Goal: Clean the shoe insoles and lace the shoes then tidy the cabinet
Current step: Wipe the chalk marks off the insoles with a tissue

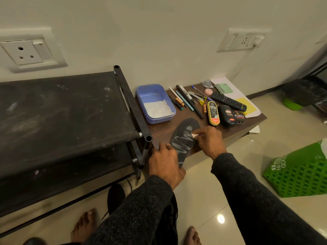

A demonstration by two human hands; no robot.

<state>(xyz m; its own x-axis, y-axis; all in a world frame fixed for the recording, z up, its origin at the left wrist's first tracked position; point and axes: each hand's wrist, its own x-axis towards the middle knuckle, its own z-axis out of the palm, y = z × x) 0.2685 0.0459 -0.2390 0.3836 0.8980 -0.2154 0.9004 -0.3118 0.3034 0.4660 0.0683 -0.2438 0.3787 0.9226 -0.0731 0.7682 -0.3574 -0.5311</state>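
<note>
Brown table (230, 128), frame centre | insole (184, 138) runs lower-left to upper-right | left hand (165, 165) grips heel | right hand (209, 142) pinches wipe (194, 134) at toe end

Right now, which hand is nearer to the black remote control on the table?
The right hand. It pinches a white wipe at the toe end of the insole, just below and left of the remote control. The left hand holds the insole's heel, farther toward the rack.
</note>
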